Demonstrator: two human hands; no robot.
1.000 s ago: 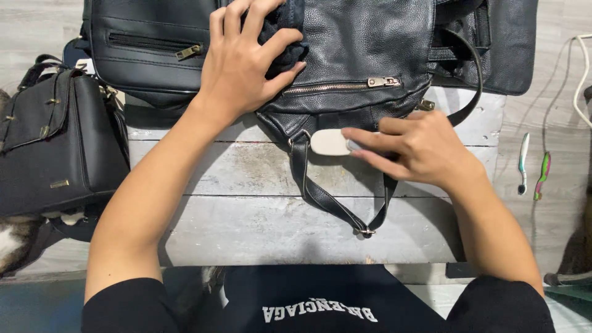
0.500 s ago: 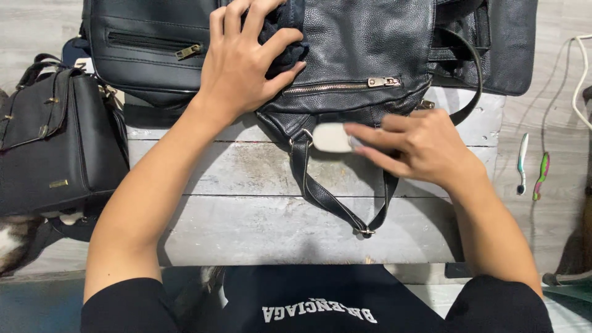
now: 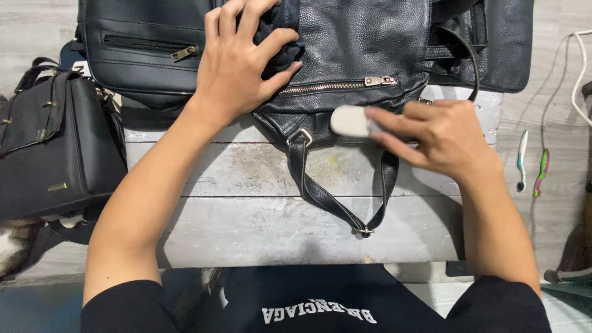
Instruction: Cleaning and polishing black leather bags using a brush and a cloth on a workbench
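Our right hand point(image 3: 441, 139) pinches a small pale sponge-like pad point(image 3: 349, 121) between thumb & fingers, pressing it vs. the lower edge of the black leather bag point(image 3: 364, 43), just under the brass zipper point(image 3: 336, 86) w/ its pull sitting at the right end. Pad touches the leather near where the strap ring meets the bag body. Our left hand point(image 3: 237, 65) lies spread & flat on the bag's upper left part, fingers splayed wide, thumb reaching twd the zipper's left end; it grips nothing, just presses down.

The bag rests on a worn whitish wooden bench point(image 3: 246, 216), top half running out of frame. Its dark strap point(image 3: 327, 197) hangs in a V-loop over the bench front, w/ a small metal clasp at the low point.

A 2nd black bag point(image 3: 145, 46) w/ a horizontal zip pocket lies touching the first, under our left wrist. A 3rd black handbag point(image 3: 55, 142) w/ gold fittings stands left of the bench, apart from our hands. On the floor at right lie two toothbrushes point(image 3: 531, 166), one white-blue, one pink-green, side by side, near a white cable point(image 3: 576, 74).
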